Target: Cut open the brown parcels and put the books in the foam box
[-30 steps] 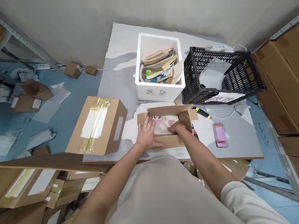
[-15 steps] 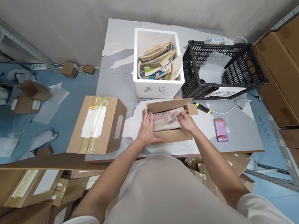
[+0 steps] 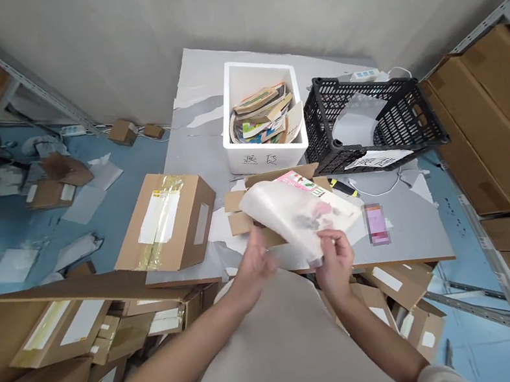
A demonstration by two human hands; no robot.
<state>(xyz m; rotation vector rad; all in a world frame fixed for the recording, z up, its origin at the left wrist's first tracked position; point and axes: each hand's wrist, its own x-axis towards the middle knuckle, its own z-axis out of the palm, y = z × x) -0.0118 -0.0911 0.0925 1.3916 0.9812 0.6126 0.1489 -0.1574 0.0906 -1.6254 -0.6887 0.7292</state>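
Observation:
My right hand (image 3: 335, 259) grips the near edge of a translucent white wrapping sheet (image 3: 270, 205). Under that sheet lies a book (image 3: 339, 202) with a pale cover and a pink band; the wrap hides much of it. Both are raised over an open cardboard box (image 3: 241, 222), whose flaps stick out at the left and back. My left hand (image 3: 252, 267) is slightly blurred beside the box's near left corner, fingers apart and holding nothing. Whether my right fingers also pinch the book itself is hidden.
On the table (image 3: 195, 76) stand a white foam box (image 3: 269, 157) of books, a black plastic crate (image 3: 318, 133), and a taped carton (image 3: 182, 223). A phone (image 3: 376, 224) and a yellow-black cutter (image 3: 344, 187) lie at right. Cartons (image 3: 487, 137) crowd both sides.
The wrapped book has come up out of the open box toward me, tilted, in my right hand. My left hand has left the box's edge and moved nearer to my body.

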